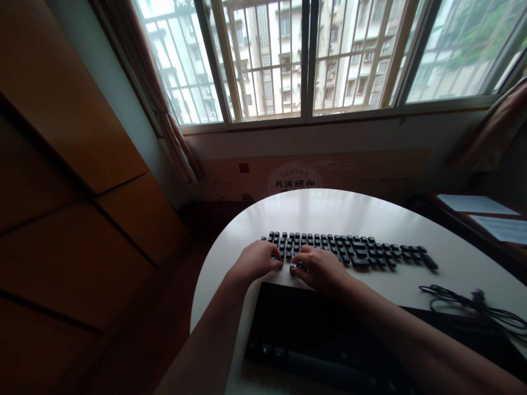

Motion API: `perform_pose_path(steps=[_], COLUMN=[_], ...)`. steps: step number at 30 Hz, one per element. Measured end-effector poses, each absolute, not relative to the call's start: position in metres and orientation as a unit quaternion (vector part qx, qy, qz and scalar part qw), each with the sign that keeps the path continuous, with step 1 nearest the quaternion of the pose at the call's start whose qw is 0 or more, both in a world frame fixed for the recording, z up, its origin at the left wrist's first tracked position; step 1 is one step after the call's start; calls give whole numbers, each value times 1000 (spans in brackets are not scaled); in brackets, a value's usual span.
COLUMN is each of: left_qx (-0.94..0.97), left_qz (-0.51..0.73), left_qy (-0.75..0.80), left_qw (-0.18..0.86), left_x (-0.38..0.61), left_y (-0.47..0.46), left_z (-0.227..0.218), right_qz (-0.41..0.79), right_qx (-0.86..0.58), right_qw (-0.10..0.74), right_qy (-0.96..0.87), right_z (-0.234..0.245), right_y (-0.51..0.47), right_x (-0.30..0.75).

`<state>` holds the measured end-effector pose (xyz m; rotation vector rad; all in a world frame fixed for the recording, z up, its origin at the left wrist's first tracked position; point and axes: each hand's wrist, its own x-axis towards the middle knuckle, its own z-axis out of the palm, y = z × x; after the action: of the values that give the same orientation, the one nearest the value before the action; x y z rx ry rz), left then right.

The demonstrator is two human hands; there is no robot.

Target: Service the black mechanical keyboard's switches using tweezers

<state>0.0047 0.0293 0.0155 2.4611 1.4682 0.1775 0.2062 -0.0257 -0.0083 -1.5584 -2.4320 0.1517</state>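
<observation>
Head view: black plastic keycaps, rowed, on white round-edged surface; black flat rectangular panel nearer, partly covered by right forearm, lower edge dim; tangled black cable. Left hand, right hand: low, fingers bent at nearest keycaps; whether gripping, cannot tell.

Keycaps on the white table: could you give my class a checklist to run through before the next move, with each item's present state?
1. Keycaps on the table: ok; they sit in rows beyond the black board.
2. Both hands at the keycaps: ok; left hand and right hand are at the rows' left part.
3. Firm grip on a keycap: cannot tell; the contact is hidden.
4. Cable apart from the keycaps: ok; it lies nearer, at the right.
5. Whole board in view: not ok; the right forearm hides part.
6. Keycap lettering readable: cannot tell; too small.
</observation>
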Motion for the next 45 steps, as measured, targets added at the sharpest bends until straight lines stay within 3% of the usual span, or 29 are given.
perform_pose_path(steps=[45], left_qx=[850], left_qz=[11], left_qy=[511], left_qw=[130], left_x=[8], left_y=[26], left_z=[14], right_qz=[61], right_qx=[-528], right_qw=[146], right_qy=[-834], right_z=[-16], right_y=[-23], right_x=[205])
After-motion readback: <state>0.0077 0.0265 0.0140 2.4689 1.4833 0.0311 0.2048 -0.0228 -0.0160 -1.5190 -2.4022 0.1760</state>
